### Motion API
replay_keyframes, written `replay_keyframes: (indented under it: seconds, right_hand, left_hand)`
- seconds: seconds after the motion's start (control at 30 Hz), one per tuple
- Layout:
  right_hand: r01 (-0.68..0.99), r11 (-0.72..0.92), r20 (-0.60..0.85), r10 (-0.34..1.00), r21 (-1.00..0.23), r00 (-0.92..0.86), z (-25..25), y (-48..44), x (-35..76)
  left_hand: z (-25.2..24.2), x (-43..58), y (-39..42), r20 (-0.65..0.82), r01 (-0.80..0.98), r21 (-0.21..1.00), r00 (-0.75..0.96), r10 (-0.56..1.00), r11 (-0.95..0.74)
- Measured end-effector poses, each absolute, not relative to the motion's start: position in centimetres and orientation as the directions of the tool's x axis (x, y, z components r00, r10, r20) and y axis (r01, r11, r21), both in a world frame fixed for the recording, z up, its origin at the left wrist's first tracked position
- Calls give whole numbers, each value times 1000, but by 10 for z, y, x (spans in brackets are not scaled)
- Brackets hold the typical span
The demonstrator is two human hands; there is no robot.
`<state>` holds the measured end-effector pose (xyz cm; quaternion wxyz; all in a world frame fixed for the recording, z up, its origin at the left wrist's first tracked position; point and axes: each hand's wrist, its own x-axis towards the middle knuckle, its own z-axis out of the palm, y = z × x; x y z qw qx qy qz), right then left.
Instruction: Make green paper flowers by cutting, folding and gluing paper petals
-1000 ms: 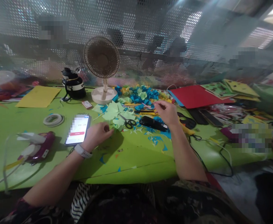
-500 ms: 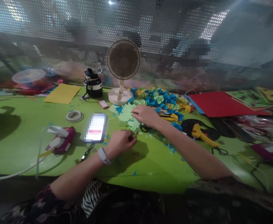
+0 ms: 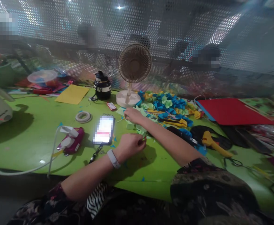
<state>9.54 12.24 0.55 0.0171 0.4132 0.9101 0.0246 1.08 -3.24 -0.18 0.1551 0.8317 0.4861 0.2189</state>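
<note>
My left hand, a white band on its wrist, rests on the green table with fingers pinched shut on a small green paper piece. My right hand reaches across to a loose pile of light green paper pieces beside the fan's base. Its fingers curl down onto the paper; what they grip is hidden. A lit phone lies just left of both hands.
A small fan, a black jar, a tape roll and a magenta device with white cable stand around. Folded blue, green and yellow papers, red sheet, yellow-handled tool, scissors lie right.
My right hand has swung left from the folded paper heap to the light green pieces by the fan. My left hand stayed pinched near the phone. The view turned left.
</note>
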Motion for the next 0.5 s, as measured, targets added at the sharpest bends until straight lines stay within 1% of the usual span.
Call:
replay_keyframes:
  seconds: [0.1, 0.27, 0.37, 0.5]
  right_hand:
    - [748, 663, 15, 748, 27, -663, 4, 126, 97]
    - [745, 666, 5, 746, -38, -666, 4, 128, 91]
    - [740, 665, 27, 745, -102, -667, 10, 125, 92]
    - [744, 636, 101, 770, -205, -630, 23, 115, 108]
  left_hand:
    - [-1, 10, -32, 222, 738, 469, 433, 873, -485]
    - [1, 10, -31, 218, 740, 472, 429, 876, -480]
    - [1, 10, -32, 207, 740, 474, 434, 877, -478]
    - [0, 11, -33, 209, 726, 482, 448, 870, -490]
